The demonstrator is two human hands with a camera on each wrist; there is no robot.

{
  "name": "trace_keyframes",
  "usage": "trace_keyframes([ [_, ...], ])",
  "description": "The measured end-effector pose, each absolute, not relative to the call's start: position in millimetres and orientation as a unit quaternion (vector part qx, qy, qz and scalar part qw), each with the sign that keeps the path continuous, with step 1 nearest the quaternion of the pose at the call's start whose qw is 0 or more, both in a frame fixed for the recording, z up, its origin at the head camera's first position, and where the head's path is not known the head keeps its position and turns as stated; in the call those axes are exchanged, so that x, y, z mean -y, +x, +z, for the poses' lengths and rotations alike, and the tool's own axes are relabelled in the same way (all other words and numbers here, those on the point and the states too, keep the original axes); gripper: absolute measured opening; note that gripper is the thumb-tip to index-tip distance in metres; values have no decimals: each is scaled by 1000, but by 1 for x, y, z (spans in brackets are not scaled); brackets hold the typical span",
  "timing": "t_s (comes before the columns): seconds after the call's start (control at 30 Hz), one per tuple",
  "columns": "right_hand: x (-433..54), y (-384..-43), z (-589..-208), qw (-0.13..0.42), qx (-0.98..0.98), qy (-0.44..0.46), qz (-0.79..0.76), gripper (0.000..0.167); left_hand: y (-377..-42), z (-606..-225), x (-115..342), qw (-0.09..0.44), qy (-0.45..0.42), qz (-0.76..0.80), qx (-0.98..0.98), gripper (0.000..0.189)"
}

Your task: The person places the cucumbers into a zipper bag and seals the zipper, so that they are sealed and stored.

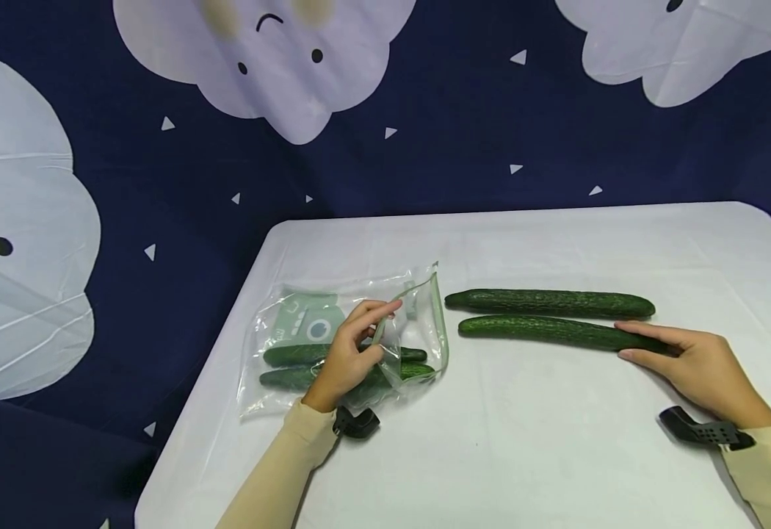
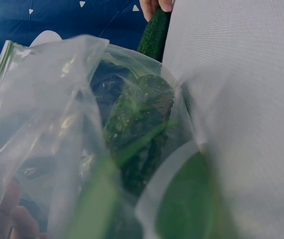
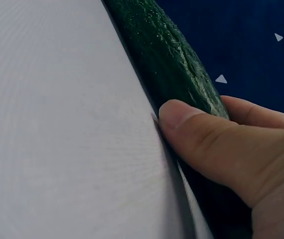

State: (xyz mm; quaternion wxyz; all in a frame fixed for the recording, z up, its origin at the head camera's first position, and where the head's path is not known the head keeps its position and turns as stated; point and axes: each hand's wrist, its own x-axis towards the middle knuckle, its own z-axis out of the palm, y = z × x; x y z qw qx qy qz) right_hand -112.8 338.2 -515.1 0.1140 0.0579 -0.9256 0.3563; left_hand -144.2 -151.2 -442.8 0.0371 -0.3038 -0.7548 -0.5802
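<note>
A clear zip bag [image 1: 253, 389] with green trim and a green printed panel lies on the left of the table, its mouth facing right. At least two cucumbers [image 1: 293, 356] lie inside it. My left hand [image 1: 349, 356] pinches the bag's upper rim at the mouth, holding it up. To the right, two long cucumbers lie side by side on the table. My right hand [image 1: 703, 364] grips the right end of the nearer cucumber [image 1: 544, 329] between thumb and fingers, also seen in the right wrist view. The farther cucumber [image 1: 551, 302] lies just behind it, untouched.
A white cloth covers the table [image 1: 491, 455], which has rounded back corners. Behind it hangs a dark blue curtain [image 1: 451, 162] with white clouds and small triangles. Each wrist wears a black camera mount [image 1: 357, 424].
</note>
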Motion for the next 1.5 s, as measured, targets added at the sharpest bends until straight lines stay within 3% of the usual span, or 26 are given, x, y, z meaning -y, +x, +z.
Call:
trace_keyframes([
  [0.47,-338,-111,-511,59,919,13,389,48,-145,-444,151,49,-311,-580,751,66],
  [1.0,-327,-110,-512,49,837,24,545,44,-146,-443,150,51,-314,-579,751,64],
  [1.5,-282,-110,-505,-2,871,21,491,42,-147,-443,151,58,-318,-566,759,65],
])
